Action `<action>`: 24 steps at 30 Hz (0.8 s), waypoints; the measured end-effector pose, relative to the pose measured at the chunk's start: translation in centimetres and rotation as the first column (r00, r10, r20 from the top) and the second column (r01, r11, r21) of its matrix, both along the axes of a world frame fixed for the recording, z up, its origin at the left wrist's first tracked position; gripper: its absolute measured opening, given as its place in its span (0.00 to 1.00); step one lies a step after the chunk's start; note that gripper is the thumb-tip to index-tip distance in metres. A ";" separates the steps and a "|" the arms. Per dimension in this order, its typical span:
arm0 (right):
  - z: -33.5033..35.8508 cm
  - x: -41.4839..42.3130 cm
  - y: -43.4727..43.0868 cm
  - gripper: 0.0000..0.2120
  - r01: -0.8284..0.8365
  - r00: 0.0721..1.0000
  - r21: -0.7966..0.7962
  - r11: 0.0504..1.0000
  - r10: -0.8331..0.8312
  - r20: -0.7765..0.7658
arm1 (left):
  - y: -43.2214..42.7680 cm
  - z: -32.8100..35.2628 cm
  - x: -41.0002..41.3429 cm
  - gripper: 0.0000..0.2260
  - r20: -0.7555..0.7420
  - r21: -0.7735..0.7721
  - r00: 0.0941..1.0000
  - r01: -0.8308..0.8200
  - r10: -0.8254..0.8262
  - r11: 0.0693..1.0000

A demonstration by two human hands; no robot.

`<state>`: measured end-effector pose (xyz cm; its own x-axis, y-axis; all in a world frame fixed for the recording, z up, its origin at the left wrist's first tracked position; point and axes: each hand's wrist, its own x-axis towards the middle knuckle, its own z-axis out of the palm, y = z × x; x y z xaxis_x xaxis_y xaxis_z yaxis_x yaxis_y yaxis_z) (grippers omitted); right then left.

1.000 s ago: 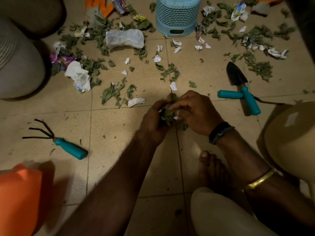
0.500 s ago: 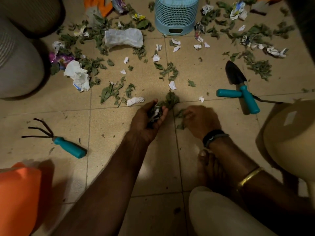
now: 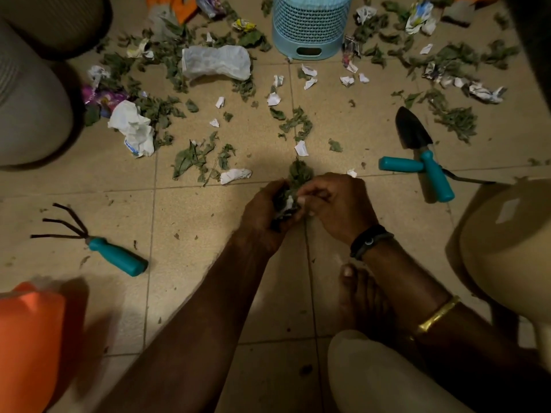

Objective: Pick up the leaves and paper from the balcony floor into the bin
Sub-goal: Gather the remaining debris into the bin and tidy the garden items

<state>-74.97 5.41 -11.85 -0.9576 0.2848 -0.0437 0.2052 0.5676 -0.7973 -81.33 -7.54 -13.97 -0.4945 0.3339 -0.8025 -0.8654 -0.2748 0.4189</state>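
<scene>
Left hand (image 3: 262, 216): I see it curled round a wad (image 3: 290, 198) of limp leaves and crumpled white paper.
Right hand (image 3: 340, 204): fingers bent, pinching the same wad.
Scrap (image 3: 301, 148): flat white paper, just ahead of both hands.
Leaves (image 3: 295, 123): dry, curled, beyond the scrap.
Bin (image 3: 310, 25): pale blue mesh, upright, well ahead of both hands.

A black band (image 3: 369, 241) circles the wrist of the right hand (image 3: 337, 204), with a gold bangle (image 3: 436, 315) further up the arm from it. Near that band are pale trousers (image 3: 387, 380) and a bare foot (image 3: 362, 290).
</scene>
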 end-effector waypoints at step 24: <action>-6.3 1.8 5.2 0.05 0.156 0.955 0.433 0.888 -0.248 0.164 | 1.6 1.3 -1.1 0.08 0.135 0.121 0.978 -0.176 0.160 0.977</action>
